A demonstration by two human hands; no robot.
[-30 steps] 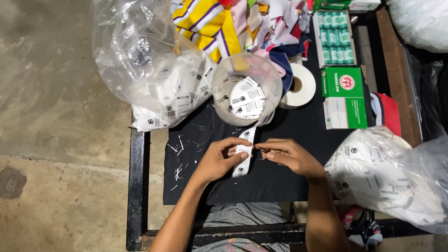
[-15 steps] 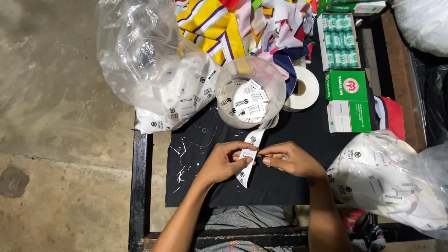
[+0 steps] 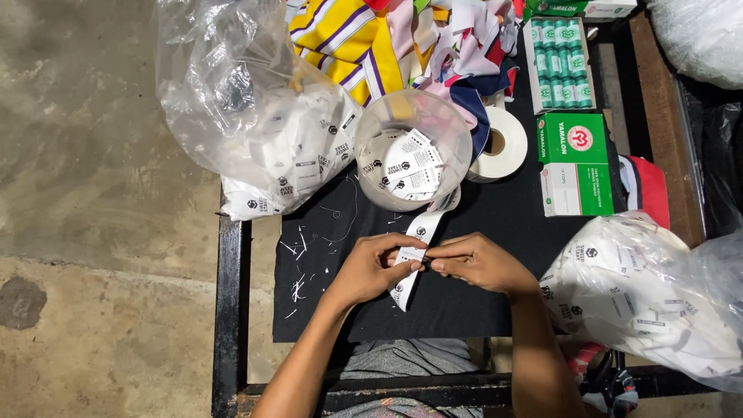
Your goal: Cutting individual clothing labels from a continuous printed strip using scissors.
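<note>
- Here we note the left hand (image 3: pixel 370 267) and right hand (image 3: pixel 476 263) both pinching a white label strip (image 3: pixel 410 259).
- Strip runs up into the clear tub (image 3: pixel 412 159) on the bench (image 3: pixel 480 310).

Matt white label strip (image 3: pixel 414 251), clear glossy plastic tub (image 3: pixel 412 149)

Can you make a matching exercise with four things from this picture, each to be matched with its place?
Things:
1. label strip
2. clear tub
3. tape roll
4. green box

Places:
A. right of the tape roll, at the cloth's right edge
B. between the left hand and right hand
C. just right of the clear tub
D. beyond the hands, with loose labels inside

Pairs: 1-B, 2-D, 3-C, 4-A
</note>
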